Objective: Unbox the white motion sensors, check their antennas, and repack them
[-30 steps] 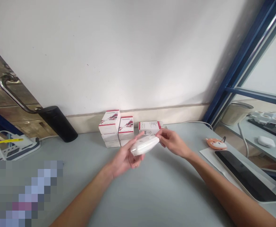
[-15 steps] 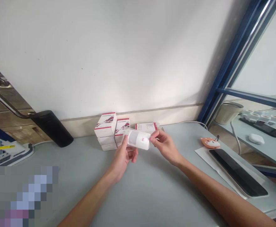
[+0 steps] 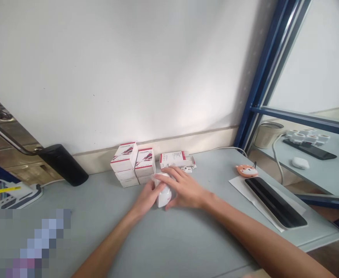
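A white motion sensor (image 3: 164, 197) with a small red mark is held low over the grey table, largely covered by my fingers. Wrapped around its left side, my left hand (image 3: 145, 197) grips it. My right hand (image 3: 186, 188) reaches over the top, fingers bent across it and thumb at its lower right side. Clear plastic film shows near its upper end. Just behind the hands lies an opened white and red box (image 3: 173, 158), its flap toward the right. Stacked white and red boxes (image 3: 125, 157) stand to the left of that.
On the left are a black cylinder (image 3: 63, 164) and a white iron-like appliance (image 3: 18, 195). To the right, a dark phone-like slab (image 3: 275, 202) rests on white paper (image 3: 237, 184), by an orange animal-shaped case (image 3: 246, 170). A blue-framed glass pane (image 3: 297, 92) borders the right side.
The sensor has come down toward the table and turned, so its end faces me. My right hand has gone from pinching its end to covering its top. The view has shifted slightly.
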Motion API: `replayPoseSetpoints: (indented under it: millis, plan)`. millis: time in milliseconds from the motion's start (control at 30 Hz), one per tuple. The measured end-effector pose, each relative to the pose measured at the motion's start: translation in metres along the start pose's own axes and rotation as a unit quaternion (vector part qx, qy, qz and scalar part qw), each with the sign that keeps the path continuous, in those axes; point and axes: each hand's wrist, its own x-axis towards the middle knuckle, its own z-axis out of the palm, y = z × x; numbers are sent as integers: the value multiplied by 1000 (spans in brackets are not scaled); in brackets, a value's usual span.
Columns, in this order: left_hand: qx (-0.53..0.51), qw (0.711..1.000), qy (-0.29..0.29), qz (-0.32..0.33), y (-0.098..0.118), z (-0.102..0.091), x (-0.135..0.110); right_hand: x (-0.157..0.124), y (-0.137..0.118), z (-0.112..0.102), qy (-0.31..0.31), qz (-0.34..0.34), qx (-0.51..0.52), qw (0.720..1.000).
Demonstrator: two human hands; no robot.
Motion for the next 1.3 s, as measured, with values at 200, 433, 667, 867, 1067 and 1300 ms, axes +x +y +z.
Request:
replayPoseSetpoints:
  millis: [200,433,667,867,1067,1300]
  plan:
    - [75,984,64,150,6,6,10,2,24,-29,152,178,69,970]
    - [429,874,38,224,25,23,86,-5,68,-55,408,408,169,799]
    - [535,824,22,188,-3,24,136,-6,83,-47,413,475,212,747]
    - [563,794,40,224,-5,24,137,-4,80,-48,426,465,202,750]
    - [559,751,119,330,-2,42,112,-2,70,-51,437,446,194,757]
    - [558,693,200,411,-1,36,85,2,58,-41,399,389,218,801]
